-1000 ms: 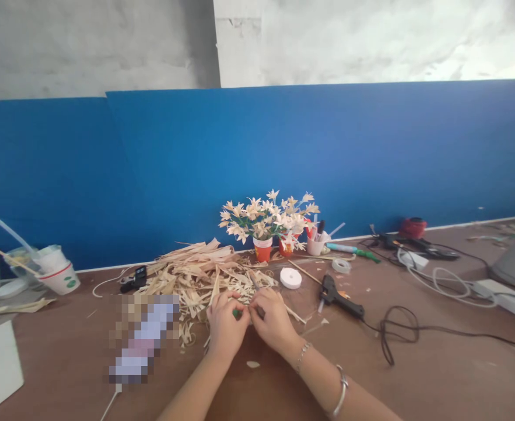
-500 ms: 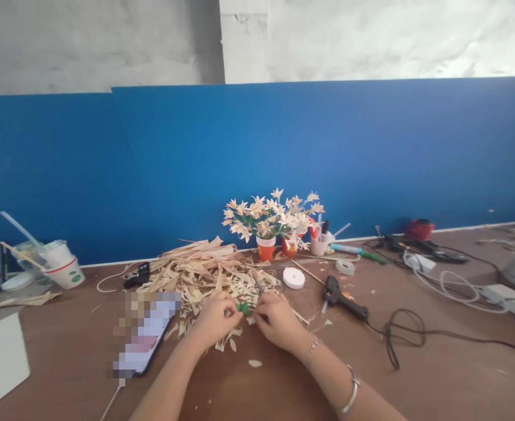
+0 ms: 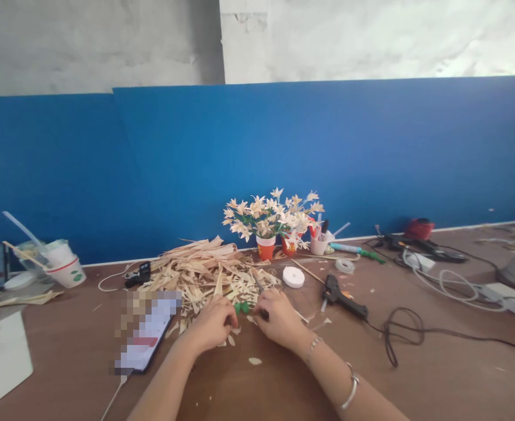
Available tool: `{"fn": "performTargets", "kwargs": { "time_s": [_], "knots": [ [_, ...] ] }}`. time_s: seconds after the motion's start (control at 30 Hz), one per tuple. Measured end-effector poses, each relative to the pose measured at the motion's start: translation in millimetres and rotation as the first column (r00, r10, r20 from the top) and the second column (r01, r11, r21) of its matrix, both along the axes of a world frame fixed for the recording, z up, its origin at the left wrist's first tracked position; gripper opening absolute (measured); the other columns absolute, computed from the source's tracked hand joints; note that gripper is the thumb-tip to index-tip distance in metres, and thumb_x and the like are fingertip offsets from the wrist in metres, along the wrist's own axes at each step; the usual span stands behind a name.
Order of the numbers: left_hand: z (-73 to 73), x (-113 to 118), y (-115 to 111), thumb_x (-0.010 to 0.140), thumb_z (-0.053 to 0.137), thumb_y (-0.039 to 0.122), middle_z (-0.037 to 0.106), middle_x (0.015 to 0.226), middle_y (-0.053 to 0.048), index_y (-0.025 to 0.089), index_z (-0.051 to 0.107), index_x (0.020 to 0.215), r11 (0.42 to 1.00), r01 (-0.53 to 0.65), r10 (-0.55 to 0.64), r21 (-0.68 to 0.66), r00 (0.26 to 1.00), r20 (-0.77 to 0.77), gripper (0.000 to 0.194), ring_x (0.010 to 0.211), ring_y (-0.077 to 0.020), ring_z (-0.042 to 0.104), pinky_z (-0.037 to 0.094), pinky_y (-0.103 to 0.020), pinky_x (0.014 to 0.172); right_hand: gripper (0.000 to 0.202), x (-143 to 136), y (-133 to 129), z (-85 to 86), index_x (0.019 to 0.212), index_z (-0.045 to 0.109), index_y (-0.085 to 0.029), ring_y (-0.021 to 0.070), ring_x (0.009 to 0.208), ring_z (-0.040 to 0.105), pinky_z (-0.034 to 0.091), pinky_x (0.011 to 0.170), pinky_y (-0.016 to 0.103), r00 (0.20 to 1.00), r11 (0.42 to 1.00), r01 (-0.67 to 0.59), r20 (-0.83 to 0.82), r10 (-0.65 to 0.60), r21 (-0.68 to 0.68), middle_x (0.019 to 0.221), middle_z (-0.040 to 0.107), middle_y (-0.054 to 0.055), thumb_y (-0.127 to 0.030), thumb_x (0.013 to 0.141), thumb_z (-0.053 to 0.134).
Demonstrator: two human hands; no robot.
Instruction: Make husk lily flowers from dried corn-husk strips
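Observation:
My left hand (image 3: 217,320) is closed, with thumb and fingers bent together beside a small green piece (image 3: 241,307). The green piece seems pinched at its left end, though the fingers hide the grip. My right hand (image 3: 275,316) is wrapped around a dark-handled tool that looks like scissors (image 3: 264,314). A thin tip of the tool points up and away past the knuckles. Corn-husk-like pale scraps (image 3: 200,280) lie in a heap just beyond both hands. One loose pale petal (image 3: 255,361) rests on the brown table (image 3: 248,392) below them.
Pale flowers (image 3: 266,213) stand in red cups (image 3: 266,250) behind the heap. Right of them lie a white tape roll (image 3: 293,277), a clear tape roll (image 3: 345,266) and a corded glue gun (image 3: 345,298). A phone (image 3: 152,333) lies left; a blue partition (image 3: 257,140) rises behind.
My left hand has shifted slightly left and turned more palm-down, showing more of the green piece. The dark handle now shows below my right fingers, which have otherwise hardly moved.

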State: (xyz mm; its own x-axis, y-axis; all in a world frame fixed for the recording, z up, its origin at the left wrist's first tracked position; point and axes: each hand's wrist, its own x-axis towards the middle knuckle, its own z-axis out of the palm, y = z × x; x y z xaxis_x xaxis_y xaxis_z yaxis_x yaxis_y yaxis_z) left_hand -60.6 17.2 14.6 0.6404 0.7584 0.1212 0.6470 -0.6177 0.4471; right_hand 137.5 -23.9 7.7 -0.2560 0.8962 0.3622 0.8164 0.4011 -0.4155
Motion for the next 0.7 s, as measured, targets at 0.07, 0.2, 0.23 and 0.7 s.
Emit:
{"fn": "performTargets", "kwargs": {
  "time_s": [0.07, 0.2, 0.23, 0.7],
  "knots": [
    [-2.8, 0.1, 2.2, 0.062, 0.052, -0.001, 0.06, 0.079, -0.001, 0.023, 0.066, 0.066, 1.0, -0.009, 0.008, 0.015, 1.0, 0.012, 0.027, 0.09, -0.0199, 0.051, 0.038, -0.03, 0.082, 0.01, -0.2, -3.7, 3.8, 0.072, 0.067, -0.02, 0.0158, 0.079, 0.052, 0.037, 0.073, 0.026, 0.992, 0.991, -0.122, -0.037, 0.12, -0.047, 0.077, 0.059, 0.001, -0.012, 0.067, 0.063],
    [-6.8, 0.3, 6.3, 0.06, 0.047, -0.006, 0.06, 0.075, -0.001, 0.022, 0.065, 0.062, 0.997, -0.064, 0.063, 0.05, 0.997, 0.035, 0.033, 0.087, -0.0196, 0.052, 0.039, -0.03, 0.078, 0.006, -0.5, -14.0, 9.7, 0.066, 0.068, -0.022, 0.0164, 0.08, 0.053, 0.039, 0.073, 0.025, 0.947, 0.928, -0.32, -0.022, 0.322, -0.19, 0.08, 0.058, 0.001, -0.024, 0.061, 0.072],
    [-7.3, 0.7, 7.1, 0.059, 0.046, -0.007, 0.061, 0.074, -0.002, 0.022, 0.065, 0.061, 0.994, -0.089, 0.087, 0.063, 0.995, 0.039, 0.034, 0.087, -0.0196, 0.052, 0.039, -0.03, 0.078, 0.008, -1.1, -16.4, 10.3, 0.065, 0.068, -0.022, 0.017, 0.081, 0.053, 0.039, 0.074, 0.026, 0.942, 0.921, -0.33, -0.009, 0.335, -0.207, 0.082, 0.059, 0.001, -0.026, 0.06, 0.073],
    [2.2, 19.8, -5.9, 0.063, 0.047, 0.001, 0.06, 0.073, -0.002, 0.02, 0.062, 0.064, 0.999, 0.027, -0.018, -0.027, 0.962, 0.271, 0.024, 0.082, -0.0175, 0.053, 0.042, -0.028, 0.076, 0.013, -3.8, -12.6, 12.3, 0.062, 0.061, -0.018, 0.0176, 0.079, 0.052, 0.039, 0.073, 0.027, 0.971, 0.966, -0.239, 0.007, 0.241, -0.1, 0.08, 0.059, 0.003, -0.007, 0.056, 0.056]
  ]
}}
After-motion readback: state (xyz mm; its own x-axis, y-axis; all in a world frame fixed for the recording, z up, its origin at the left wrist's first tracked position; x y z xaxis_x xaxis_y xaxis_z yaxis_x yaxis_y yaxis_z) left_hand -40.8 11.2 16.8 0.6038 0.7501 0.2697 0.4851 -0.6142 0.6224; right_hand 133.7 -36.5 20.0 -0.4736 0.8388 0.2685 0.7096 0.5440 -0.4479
